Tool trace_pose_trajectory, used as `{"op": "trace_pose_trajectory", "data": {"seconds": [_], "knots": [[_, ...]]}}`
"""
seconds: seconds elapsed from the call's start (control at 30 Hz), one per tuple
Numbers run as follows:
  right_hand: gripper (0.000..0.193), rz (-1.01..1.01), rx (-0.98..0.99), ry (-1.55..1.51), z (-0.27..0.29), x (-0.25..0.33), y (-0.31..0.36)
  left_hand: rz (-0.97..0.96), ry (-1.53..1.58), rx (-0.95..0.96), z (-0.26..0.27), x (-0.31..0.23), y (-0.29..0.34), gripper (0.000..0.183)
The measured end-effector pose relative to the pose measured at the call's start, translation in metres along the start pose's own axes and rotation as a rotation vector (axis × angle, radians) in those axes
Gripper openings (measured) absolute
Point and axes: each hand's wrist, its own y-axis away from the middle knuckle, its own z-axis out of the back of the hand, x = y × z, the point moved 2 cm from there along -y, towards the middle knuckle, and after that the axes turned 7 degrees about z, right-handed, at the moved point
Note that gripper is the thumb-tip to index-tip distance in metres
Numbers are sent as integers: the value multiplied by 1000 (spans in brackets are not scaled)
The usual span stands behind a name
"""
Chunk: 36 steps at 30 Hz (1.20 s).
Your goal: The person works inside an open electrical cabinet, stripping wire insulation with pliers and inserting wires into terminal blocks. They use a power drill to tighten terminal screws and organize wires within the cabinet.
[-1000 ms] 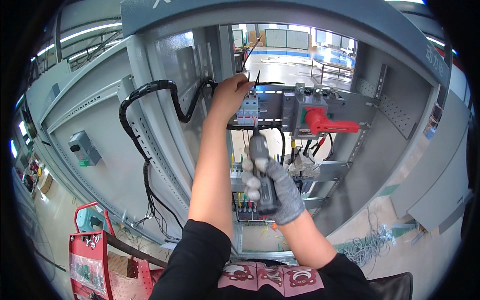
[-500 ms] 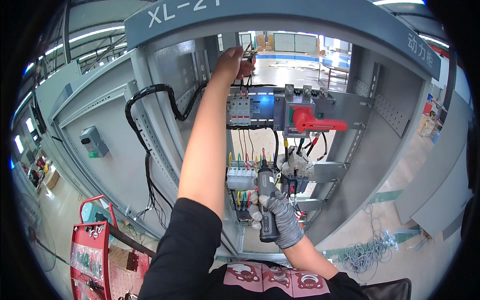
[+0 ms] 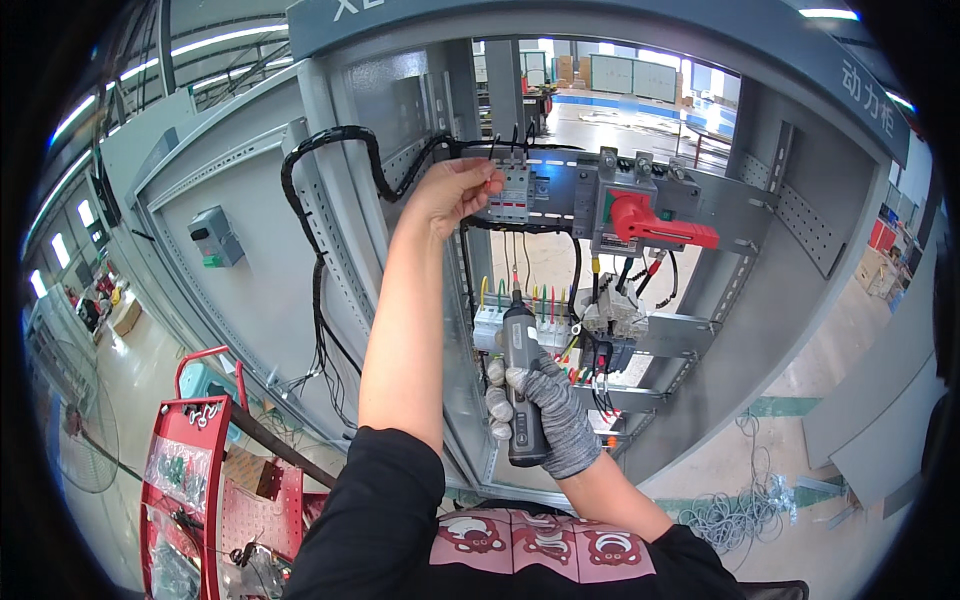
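My bare left hand (image 3: 455,195) is pinched closed beside the left end of a row of white circuit breakers (image 3: 511,194). A thin black wire (image 3: 494,146) sticks up at its fingertips. My right hand (image 3: 552,415), in a grey knit glove, is wrapped around a dark cordless electric screwdriver (image 3: 522,340). The screwdriver stands nearly upright, its bit pointing up below the breakers and in front of a white terminal block (image 3: 488,328) with coloured wires. Right of the breakers sits a switch with a red rotary handle (image 3: 660,224).
A grey metal cabinet frame (image 3: 330,200) surrounds the work, with a black cable bundle (image 3: 318,245) looping along its left side. A red tool cart (image 3: 190,480) stands at lower left. Loose grey cable (image 3: 735,520) lies on the floor at right.
My left hand has come down from above the breakers to their left side. The view has shifted, and the screwdriver in my right hand stays upright below the breakers.
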Motion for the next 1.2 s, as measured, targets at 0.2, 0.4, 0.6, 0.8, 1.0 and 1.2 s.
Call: {"op": "trace_pose_trajectory", "data": {"seconds": [0.2,0.4,0.6,0.8,1.0,1.2], "knots": [[17,-34,14,-15,7,-5,-3,-21,-338,-137,2,-2,5,22],[20,18,25,7,4,4,-5,-47,-418,-143,-11,-17,7,23],[23,9,74,109,7,20,-28,-99,-189,-13,-14,-31,-3,20],[21,11,66,47,-1,28,-57,-488,-528,-164,-12,-24,-43,10],[20,26,62,53,-3,27,-71,-595,-658,-296,-6,-6,-61,9],[15,2,93,90,-4,25,-84,-572,-582,-202,-5,6,-62,5]]}}
